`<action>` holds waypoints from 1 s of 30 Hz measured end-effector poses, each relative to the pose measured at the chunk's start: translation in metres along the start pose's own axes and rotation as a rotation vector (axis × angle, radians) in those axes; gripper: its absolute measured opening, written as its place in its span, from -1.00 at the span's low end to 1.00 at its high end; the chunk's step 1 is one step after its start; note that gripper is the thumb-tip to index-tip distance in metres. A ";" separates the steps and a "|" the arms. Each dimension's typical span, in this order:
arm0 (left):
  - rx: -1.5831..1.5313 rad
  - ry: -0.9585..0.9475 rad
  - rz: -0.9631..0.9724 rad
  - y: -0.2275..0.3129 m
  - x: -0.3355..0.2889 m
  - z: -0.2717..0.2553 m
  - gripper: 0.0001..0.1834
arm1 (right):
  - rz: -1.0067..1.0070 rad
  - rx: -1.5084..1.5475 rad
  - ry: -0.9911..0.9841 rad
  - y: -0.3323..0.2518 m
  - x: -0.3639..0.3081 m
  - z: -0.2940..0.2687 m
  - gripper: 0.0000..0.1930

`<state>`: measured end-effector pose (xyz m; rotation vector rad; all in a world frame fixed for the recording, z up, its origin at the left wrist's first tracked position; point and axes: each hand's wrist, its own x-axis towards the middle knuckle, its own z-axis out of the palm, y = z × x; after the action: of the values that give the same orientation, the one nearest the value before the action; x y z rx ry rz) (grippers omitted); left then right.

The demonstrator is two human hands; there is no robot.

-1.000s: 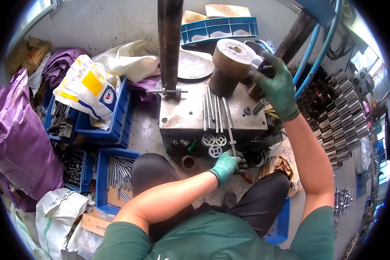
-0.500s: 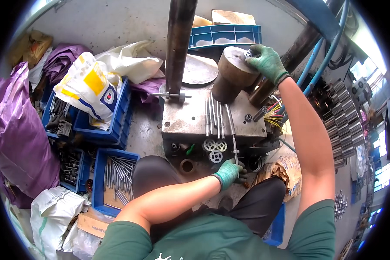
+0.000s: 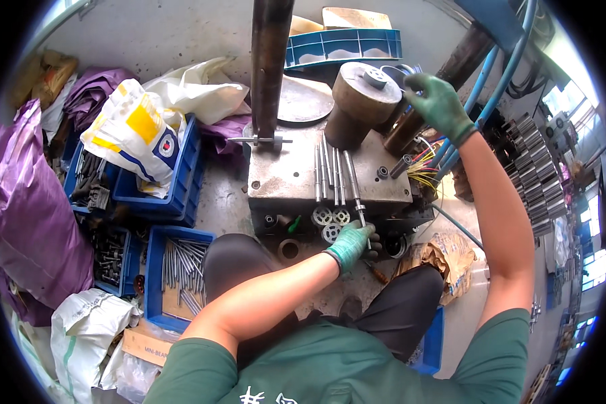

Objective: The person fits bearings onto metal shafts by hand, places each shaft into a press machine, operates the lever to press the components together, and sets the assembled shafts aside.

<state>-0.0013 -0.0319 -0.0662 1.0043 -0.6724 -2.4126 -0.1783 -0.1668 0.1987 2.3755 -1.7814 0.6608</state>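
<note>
My left hand (image 3: 351,246), in a green glove, is closed round the lower end of a long metal shaft (image 3: 353,176) that slants up over the front edge of the steel block (image 3: 283,178). Several more shafts (image 3: 329,172) lie side by side on the block, left of the held one. Beside my left hand are three slotted metal discs (image 3: 331,233). A similar disc (image 3: 375,78) rests on top of a thick steel cylinder (image 3: 357,101). My gloved right hand (image 3: 439,108) hovers just right of that cylinder, fingers apart, holding nothing visible.
Dark upright columns (image 3: 271,74) flank the block. Coloured wires (image 3: 424,172) and blue hoses (image 3: 488,81) run on the right. A blue bin of rods (image 3: 153,269), stacked blue crates (image 3: 188,182) and purple sacks (image 3: 34,222) fill the left. Crumpled brown paper (image 3: 444,259) lies near my right knee.
My right hand has let go of the slotted disc on the cylinder top and moved off to the right. My left hand keeps its grip on the shaft. The view has shifted slightly.
</note>
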 end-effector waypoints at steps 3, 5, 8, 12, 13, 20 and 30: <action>-0.022 0.015 0.019 0.002 0.011 -0.002 -0.69 | -0.063 -0.105 -0.117 0.007 -0.063 -0.028 -0.68; -0.030 0.015 0.051 0.000 0.018 -0.005 -0.70 | -0.121 -0.223 -0.200 0.007 -0.107 -0.054 -0.74; -0.012 0.018 0.101 0.005 0.016 -0.006 -0.70 | -0.046 -0.217 -0.240 0.008 -0.174 -0.077 -0.82; 0.116 -0.044 0.198 -0.002 0.033 -0.012 -0.74 | 0.102 -0.356 -0.338 0.013 -0.259 -0.118 -0.80; 0.095 -0.045 0.190 -0.003 0.033 -0.012 -0.75 | 0.172 -0.352 -0.370 0.015 -0.275 -0.124 -0.79; 0.234 -0.045 0.361 -0.003 0.004 -0.007 -0.77 | 0.281 -0.333 -0.340 0.017 -0.342 -0.129 -0.75; 0.606 -0.063 1.240 0.128 -0.047 0.031 -0.22 | -0.046 -0.229 0.637 0.053 -0.349 -0.132 -0.62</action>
<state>0.0323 -0.0982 0.0519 0.4175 -1.5212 -1.1532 -0.3421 0.1713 0.1701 1.7728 -1.4248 1.0018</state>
